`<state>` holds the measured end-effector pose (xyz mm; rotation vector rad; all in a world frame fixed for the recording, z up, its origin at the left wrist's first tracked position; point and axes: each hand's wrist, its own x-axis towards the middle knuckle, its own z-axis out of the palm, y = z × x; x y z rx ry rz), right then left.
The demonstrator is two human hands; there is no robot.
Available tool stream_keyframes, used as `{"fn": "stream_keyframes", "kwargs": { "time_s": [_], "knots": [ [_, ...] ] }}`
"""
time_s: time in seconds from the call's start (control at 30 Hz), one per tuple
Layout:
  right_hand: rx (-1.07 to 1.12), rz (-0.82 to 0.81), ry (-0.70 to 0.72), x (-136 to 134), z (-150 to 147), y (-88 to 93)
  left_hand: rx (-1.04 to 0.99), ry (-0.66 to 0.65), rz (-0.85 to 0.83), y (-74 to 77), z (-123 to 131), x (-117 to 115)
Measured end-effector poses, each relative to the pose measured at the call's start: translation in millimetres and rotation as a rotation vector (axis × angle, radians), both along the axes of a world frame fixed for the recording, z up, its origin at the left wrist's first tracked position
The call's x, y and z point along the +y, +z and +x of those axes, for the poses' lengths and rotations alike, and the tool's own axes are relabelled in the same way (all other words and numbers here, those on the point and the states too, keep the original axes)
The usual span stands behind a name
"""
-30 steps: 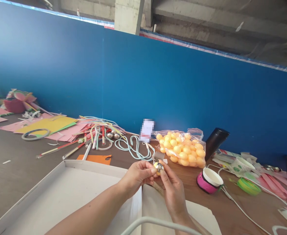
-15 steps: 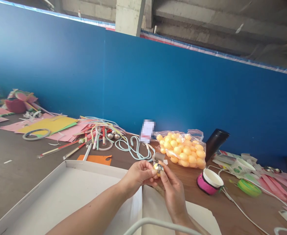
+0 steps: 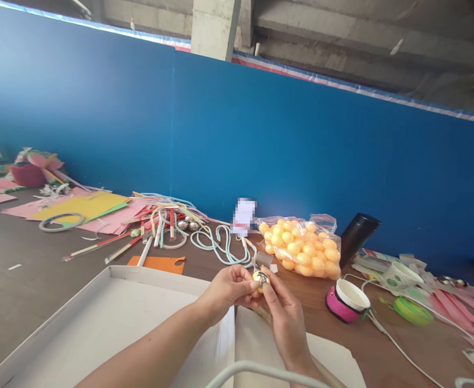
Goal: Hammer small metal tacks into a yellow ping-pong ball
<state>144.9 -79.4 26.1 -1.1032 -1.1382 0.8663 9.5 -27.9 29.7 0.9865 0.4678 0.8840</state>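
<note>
Between my two hands is a small ball (image 3: 260,278), partly shiny silver and partly yellow-orange. The fingertips of my left hand (image 3: 234,288) pinch it from the left. My right hand (image 3: 286,310) grips it from the right with thumb and fingers. Both hands are above the inner edge of a white tray-like box (image 3: 148,307) and a pale sheet (image 3: 249,339). Just beyond them stands a small grey object (image 3: 263,261). A clear bag of orange balls (image 3: 301,248) lies behind my right hand.
On the right stand a pink-banded paper cup (image 3: 347,300) and a black cylinder (image 3: 358,240), with white cables (image 3: 398,345) nearby. Coiled light-blue cord (image 3: 221,245), drawn sticks and tubes (image 3: 164,215), silver balls (image 3: 187,223) and coloured paper (image 3: 79,207) lie left. A blue partition (image 3: 229,134) closes the back.
The ball has shifted very slightly left between my fingers, showing a little more silver face. Both hands keep nearly the same place and hold.
</note>
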Motion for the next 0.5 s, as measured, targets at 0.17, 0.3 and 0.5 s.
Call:
{"fn": "stream_keyframes", "kwargs": {
  "time_s": [0.17,0.3,0.5],
  "knots": [
    [0.256,-0.082,0.158,6.2,-5.0,-7.4,0.029,0.031,-0.01,-2.4,-0.7,4.4],
    [0.303,-0.097,0.162,8.0,-6.0,-9.1,0.032,0.085,-0.038,-6.3,-1.1,8.2],
    [0.272,-0.111,0.131,6.3,-6.4,-6.5,0.194,0.065,0.004,-8.9,-1.7,7.9]
  ]
}}
